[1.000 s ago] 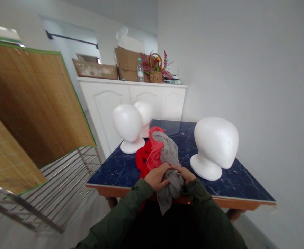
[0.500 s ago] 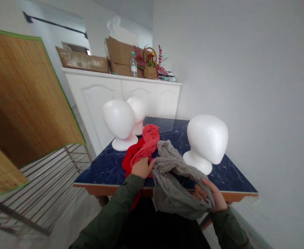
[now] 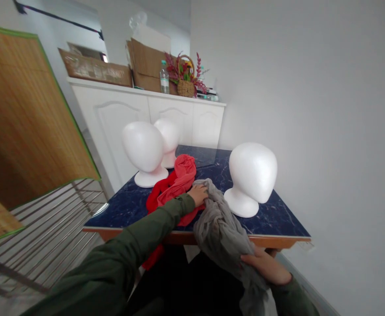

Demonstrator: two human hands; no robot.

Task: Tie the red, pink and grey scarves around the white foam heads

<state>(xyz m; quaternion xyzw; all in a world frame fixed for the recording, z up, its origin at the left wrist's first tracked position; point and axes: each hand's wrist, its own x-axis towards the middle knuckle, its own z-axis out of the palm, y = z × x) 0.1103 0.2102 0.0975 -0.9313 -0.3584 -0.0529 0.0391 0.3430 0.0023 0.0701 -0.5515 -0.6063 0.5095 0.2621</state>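
Note:
A grey scarf (image 3: 220, 232) of thin crinkled cloth lies bunched lengthwise on the table and hangs over its front edge. My left hand (image 3: 199, 195) is closed on its upper part, beside the coral scarf (image 3: 184, 173). My right hand (image 3: 267, 264) grips the scarf lower down, in front of the table edge, thumb on top; its other fingers are partly hidden by cloth. A red scarf (image 3: 153, 197) lies under the coral one, and a red end hangs below the table edge.
White foam heads stand on the blue marbled table (image 3: 278, 224): one on the right (image 3: 253, 173), two at the back left, the nearer one (image 3: 143, 147) overlapping the farther (image 3: 168, 136). Left is a metal rack (image 3: 57, 232) with a bamboo mat (image 3: 31, 118). Behind is a white cabinet (image 3: 120, 118).
My left hand has moved up and right, from the scarf's near left side to its upper part. My right hand has drawn the scarf down, narrowing the open loop into a bunched length.

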